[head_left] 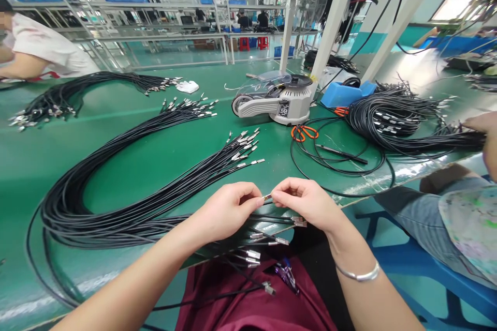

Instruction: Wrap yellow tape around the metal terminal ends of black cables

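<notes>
My left hand [228,209] and my right hand [306,201] meet at the table's near edge, both pinched on a small metal connector [267,197] at the end of a black cable. Under my hands lie more cable ends with metal connectors [272,240], hanging over my lap. They belong to a big looped bundle of black cables [128,207] on the green table [128,114]. A silver bracelet [359,274] sits on my right wrist.
A grey tape dispenser machine [277,98] stands mid-table, orange scissors [305,132] beside it. Another cable pile [404,119] and a blue box [344,94] lie to the right. A seated person's knee [446,201] is at right; another person [34,46] works far left.
</notes>
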A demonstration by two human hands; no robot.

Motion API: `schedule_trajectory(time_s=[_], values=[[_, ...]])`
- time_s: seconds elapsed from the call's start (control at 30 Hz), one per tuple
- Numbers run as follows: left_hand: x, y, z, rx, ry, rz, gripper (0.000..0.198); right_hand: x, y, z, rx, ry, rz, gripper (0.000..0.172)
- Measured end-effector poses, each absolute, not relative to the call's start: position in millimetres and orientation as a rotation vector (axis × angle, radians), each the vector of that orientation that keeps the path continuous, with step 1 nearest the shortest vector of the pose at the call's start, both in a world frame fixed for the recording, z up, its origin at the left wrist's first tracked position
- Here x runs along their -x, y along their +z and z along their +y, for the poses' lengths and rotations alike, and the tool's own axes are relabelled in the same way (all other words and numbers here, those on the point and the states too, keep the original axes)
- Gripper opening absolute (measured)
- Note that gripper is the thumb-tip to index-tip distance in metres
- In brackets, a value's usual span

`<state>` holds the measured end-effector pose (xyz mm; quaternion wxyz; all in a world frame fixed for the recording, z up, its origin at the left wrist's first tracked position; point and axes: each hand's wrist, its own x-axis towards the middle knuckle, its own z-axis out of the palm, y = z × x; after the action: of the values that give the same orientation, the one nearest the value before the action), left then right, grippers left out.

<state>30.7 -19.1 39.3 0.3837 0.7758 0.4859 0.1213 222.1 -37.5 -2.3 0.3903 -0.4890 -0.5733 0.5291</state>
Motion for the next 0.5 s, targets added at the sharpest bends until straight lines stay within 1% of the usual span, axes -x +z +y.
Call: schedule_trajectory(time_s=[0.3,0.5], values=[[-29,35,-18,-2.054,0.262,1.230,0.024,-218,-6,-36,1.292,1.336,-1.503,0.017],[-31,29,-19,-2.083,0.367,1.215,0.021,-215,-10,-38,1.275,1.299,-1.507,0.016]])
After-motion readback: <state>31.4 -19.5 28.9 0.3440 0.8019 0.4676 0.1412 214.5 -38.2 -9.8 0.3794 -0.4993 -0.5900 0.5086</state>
